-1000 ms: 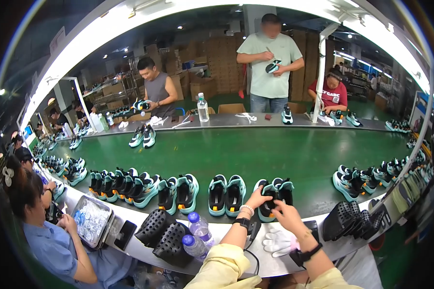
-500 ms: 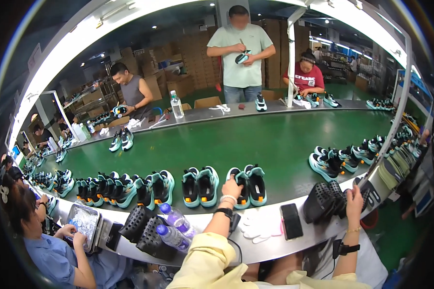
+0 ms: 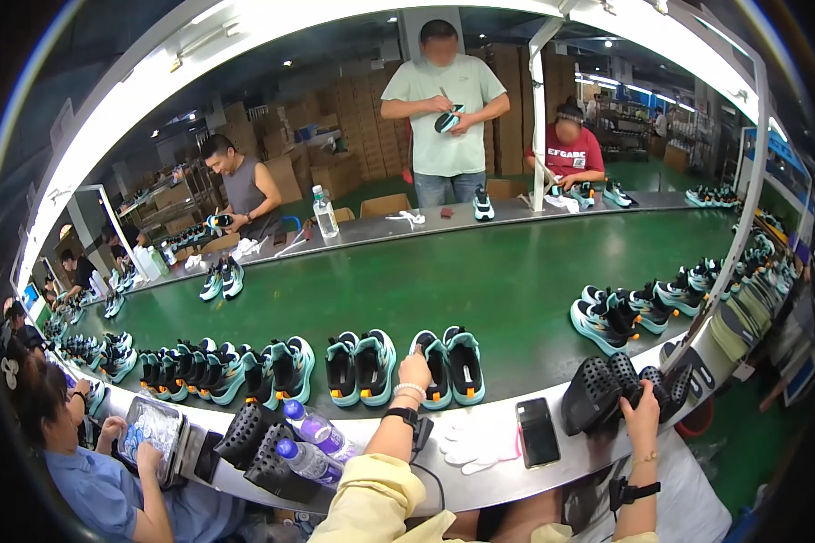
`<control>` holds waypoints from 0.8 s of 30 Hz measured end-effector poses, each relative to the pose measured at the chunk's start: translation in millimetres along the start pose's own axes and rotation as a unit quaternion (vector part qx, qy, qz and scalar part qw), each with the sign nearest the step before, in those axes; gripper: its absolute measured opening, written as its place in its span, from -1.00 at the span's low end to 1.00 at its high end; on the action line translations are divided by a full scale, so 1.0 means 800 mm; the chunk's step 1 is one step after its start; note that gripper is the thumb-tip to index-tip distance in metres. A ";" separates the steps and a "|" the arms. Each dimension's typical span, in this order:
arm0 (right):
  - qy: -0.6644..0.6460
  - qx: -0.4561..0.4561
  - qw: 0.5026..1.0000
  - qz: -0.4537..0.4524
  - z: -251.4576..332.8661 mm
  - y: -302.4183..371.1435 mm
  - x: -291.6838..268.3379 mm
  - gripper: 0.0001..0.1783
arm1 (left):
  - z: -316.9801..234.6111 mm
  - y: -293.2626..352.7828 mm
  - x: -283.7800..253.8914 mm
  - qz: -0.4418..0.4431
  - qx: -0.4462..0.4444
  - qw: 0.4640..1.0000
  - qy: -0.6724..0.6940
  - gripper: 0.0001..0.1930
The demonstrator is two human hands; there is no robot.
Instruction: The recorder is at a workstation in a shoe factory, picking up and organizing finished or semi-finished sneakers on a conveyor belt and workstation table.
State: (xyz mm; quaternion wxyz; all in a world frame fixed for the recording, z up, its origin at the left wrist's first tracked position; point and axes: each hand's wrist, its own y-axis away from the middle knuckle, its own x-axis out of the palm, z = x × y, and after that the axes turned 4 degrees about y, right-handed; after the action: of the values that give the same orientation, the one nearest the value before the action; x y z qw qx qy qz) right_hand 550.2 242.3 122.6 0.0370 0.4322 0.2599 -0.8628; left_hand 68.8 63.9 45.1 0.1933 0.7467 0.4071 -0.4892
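A pair of black and mint-green sneakers [image 3: 466, 369] with orange heel tabs stands at the belt's near edge. My left hand [image 3: 414, 371] is closed at the left sneaker [image 3: 436, 385] of that pair, fingers at its collar and fingertips partly hidden. To the right, my right hand [image 3: 641, 409] bends its fingers round the edge of a black perforated, clog-like piece [image 3: 627, 373]. Beside it stands a larger black perforated piece [image 3: 591, 398]. White gloves [image 3: 480, 443] and a dark phone [image 3: 539, 433] lie on the metal ledge between my arms.
Sneaker pairs [image 3: 360, 369] line the green belt [image 3: 371, 281] on both sides. Purple-capped bottles [image 3: 312, 448] and black perforated pieces [image 3: 267, 452] stand left of my arm. A co-worker in blue [image 3: 100, 480] sits at left; others work across the belt. A white post [image 3: 743, 208] rises at right.
My right hand has come down and left onto the black perforated piece. My left hand stays at the same sneaker. The whole view has shifted slightly.
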 end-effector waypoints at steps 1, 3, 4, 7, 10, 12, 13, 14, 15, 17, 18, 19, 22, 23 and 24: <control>0.007 0.025 1.000 -0.001 0.003 0.000 0.001 -0.37 | 0.003 -0.003 -0.010 0.027 0.022 0.999 -0.007 -0.39; 0.009 0.022 1.000 -0.010 0.000 0.003 0.004 -0.37 | 0.006 -0.005 -0.020 0.063 0.005 0.998 0.029 -0.16; 0.012 0.020 1.000 -0.021 -0.001 0.005 0.006 -0.36 | 0.004 -0.001 -0.019 0.043 -0.013 0.998 0.036 -0.14; 0.034 -0.008 0.999 -0.030 -0.003 0.006 0.006 -0.37 | -0.005 0.019 -0.005 -0.006 -0.056 0.998 0.015 -0.22; 0.030 -0.001 0.999 -0.031 0.001 0.005 0.007 -0.40 | 0.002 0.024 -0.006 -0.010 -0.043 0.998 0.036 -0.28; 0.014 -0.001 0.999 -0.052 0.015 0.002 0.001 -0.44 | 0.004 0.012 -0.013 -0.026 -0.043 0.996 0.067 -0.32; 0.002 -0.008 0.997 -0.075 0.013 -0.005 0.000 -0.43 | 0.002 0.009 -0.021 -0.034 -0.039 0.995 0.085 -0.28; -0.035 0.006 0.997 -0.074 0.027 -0.010 -0.009 -0.42 | 0.002 0.009 -0.033 -0.063 -0.038 0.990 0.118 -0.29; -0.018 0.002 0.995 -0.095 0.039 -0.013 -0.018 -0.42 | -0.001 0.017 -0.040 -0.092 -0.036 0.984 0.151 -0.31; -0.168 0.016 0.983 -0.075 0.071 -0.020 -0.034 -0.46 | -0.007 0.037 -0.052 -0.345 0.146 0.918 0.128 -0.44; -0.206 0.008 0.975 -0.077 0.082 -0.020 -0.042 -0.47 | -0.028 0.053 -0.060 -0.296 0.133 0.931 0.166 -0.48; -0.250 -0.004 0.966 -0.067 0.105 -0.022 -0.036 -0.49 | -0.039 0.076 -0.082 -0.249 0.109 0.943 0.194 -0.53; -0.264 -0.063 0.962 0.017 0.198 -0.010 -0.031 -0.51 | -0.050 0.101 -0.049 -0.049 0.158 0.974 0.157 -0.48; -0.257 -0.074 0.961 0.071 0.243 0.000 -0.013 -0.51 | -0.031 0.113 -0.042 -0.047 0.183 0.975 0.115 -0.44; -0.205 -0.111 0.966 0.111 0.277 0.008 0.007 -0.49 | -0.021 0.119 -0.035 -0.021 0.209 0.976 0.067 -0.41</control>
State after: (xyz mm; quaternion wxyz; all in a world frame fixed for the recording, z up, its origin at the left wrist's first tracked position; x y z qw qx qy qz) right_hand 388.0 131.1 224.5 0.2331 0.2655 0.2915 -0.8889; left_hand 149.0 7.7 66.9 -0.0045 0.7928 0.3236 -0.5165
